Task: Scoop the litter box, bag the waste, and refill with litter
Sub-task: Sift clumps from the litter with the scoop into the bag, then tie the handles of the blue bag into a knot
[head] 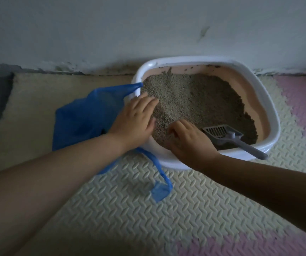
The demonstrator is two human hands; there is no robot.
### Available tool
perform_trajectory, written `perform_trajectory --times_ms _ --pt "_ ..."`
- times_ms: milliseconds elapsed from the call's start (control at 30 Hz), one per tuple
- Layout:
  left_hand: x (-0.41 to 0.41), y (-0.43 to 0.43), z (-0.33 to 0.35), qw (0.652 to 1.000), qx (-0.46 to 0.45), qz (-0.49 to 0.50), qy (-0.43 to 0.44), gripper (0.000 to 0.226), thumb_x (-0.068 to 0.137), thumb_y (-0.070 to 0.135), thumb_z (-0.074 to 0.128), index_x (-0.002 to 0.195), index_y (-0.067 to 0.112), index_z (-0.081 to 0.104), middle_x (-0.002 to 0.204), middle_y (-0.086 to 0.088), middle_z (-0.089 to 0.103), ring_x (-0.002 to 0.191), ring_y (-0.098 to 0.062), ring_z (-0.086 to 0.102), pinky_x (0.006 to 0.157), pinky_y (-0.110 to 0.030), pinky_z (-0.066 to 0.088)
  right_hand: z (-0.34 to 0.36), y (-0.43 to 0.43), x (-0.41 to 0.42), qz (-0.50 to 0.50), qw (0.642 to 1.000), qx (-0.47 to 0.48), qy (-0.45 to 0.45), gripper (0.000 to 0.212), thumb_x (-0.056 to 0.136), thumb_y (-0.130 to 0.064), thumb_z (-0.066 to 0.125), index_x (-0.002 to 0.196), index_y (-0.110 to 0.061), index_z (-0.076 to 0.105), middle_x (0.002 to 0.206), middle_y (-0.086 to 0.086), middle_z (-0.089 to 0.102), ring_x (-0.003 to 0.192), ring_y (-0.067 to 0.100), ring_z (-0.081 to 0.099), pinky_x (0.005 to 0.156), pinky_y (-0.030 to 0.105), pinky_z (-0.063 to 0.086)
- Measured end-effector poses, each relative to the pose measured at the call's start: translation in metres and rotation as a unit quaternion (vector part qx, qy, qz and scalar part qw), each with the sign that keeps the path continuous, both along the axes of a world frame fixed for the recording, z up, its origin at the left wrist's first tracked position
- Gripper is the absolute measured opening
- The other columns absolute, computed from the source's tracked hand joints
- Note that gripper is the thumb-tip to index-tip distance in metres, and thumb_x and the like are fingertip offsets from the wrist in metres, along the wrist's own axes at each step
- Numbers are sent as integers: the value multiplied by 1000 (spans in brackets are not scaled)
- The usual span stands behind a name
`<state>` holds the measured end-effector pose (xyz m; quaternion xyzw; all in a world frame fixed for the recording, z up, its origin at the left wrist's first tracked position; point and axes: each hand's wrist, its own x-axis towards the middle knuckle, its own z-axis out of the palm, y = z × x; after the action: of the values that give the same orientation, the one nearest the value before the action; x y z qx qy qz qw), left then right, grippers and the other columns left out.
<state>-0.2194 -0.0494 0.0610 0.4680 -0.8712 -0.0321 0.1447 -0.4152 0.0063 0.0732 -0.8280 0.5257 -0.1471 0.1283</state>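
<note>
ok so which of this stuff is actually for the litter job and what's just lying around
For the job:
- litter box
- litter inside it
- grey scoop, lying in the box with its handle over the rim
- blue bag, beside the box

Just there:
- foam floor mats
- wall

2 bare forearms reach forward and draw toward each other. The left hand (135, 121) lies palm down, fingers straight and close together. The right hand (189, 140), just beside it, is knuckles-up, fingers curled downward, fingertips hidden.
</note>
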Motion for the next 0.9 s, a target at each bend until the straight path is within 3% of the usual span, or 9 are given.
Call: perform_trajectory --times_ms 133,267,400,567,700,900 --pt "50 -31 15 997 -66 28 -34 52 81 15 50 130 -2 50 133 -19 51 127 -37 43 108 -46 33 15 -15 25 55 992 62 91 29 91 -39 58 112 -19 54 108 0 54 93 19 53 71 25 34" --pt "64 -61 25 996 45 70 -42 59 88 19 56 142 3 37 144 -15 42 135 -34 34 110 -43 25 30 -18 53 46 981 126 138 43 85 -55 58 115 -26 48 110 -8 53 95 13 53 70 26 39" --pt "69 -62 31 992 90 71 -54 41 94 27 50 130 9 48 126 -10 56 117 -29 47 97 -40 37 35 -18 80 63 960 151 229 52 79 -57 65 113 -21 48 110 -3 51 97 18 53 71 30 41" --pt "80 -50 34 995 67 68 -25 24 91 27 54 111 19 64 102 -3 59 100 -24 48 78 -36 38 27 -9 81 43 963 141 226 52 77 -52 71 111 -19 49 111 -1 46 101 19 49 68 30 39" --pt "87 -44 23 994 86 58 -22 23 93 28 55 112 21 67 103 -3 56 104 -24 46 72 -32 30 22 -6 85 70 954 102 273 52 81 -45 68 119 -17 47 119 3 42 107 21 45 69 31 37" --pt "91 -36 27 994 74 70 30 22 93 29 54 100 14 69 95 -4 56 98 -25 48 70 -33 36 15 -2 94 52 953 60 292 28 91 -29 53 117 -19 59 117 4 43 107 22 46 73 31 39"
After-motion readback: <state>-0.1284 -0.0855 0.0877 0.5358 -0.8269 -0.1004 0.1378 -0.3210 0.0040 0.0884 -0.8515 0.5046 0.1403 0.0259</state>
